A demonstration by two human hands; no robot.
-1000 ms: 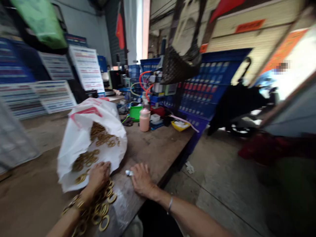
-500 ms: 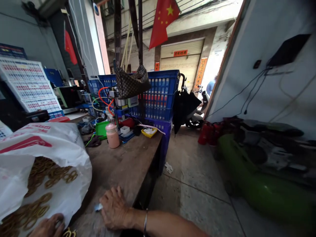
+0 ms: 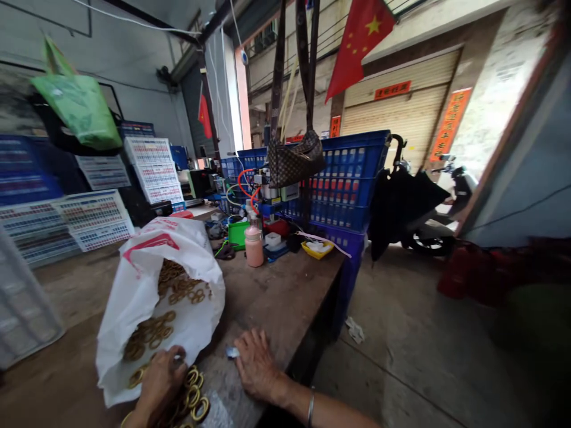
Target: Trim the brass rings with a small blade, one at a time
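Note:
My left hand [image 3: 161,375] is at the mouth of a white plastic bag [image 3: 113,333], low in the view. Its fingers are curled together over brass-coloured rings; what they grip, if anything, is hidden. Loose brass-coloured rings [image 3: 193,393] lie on the table beside it, with more rings [image 3: 154,330] inside the bag. My right hand [image 3: 257,364] rests palm down on the brown tabletop [image 3: 272,300] near its edge, fingers slightly apart. A small blue-and-white piece [image 3: 232,352] shows at its thumb side; I cannot tell whether it is attached. Clear plastic film [image 3: 217,410] lies between the hands.
Farther back on the table stand a pink bottle [image 3: 254,245], a green tray [image 3: 238,235] and a yellow dish [image 3: 316,248]. Blue crates [image 3: 352,139] rise behind them, with a checked handbag [image 3: 295,161] hanging in front. A black umbrella [image 3: 401,202] hangs at the right.
The view has turned left, so the bag, table and hands appear farther right. More of my left hand and the loose rings shows. My right hand stays on the tabletop.

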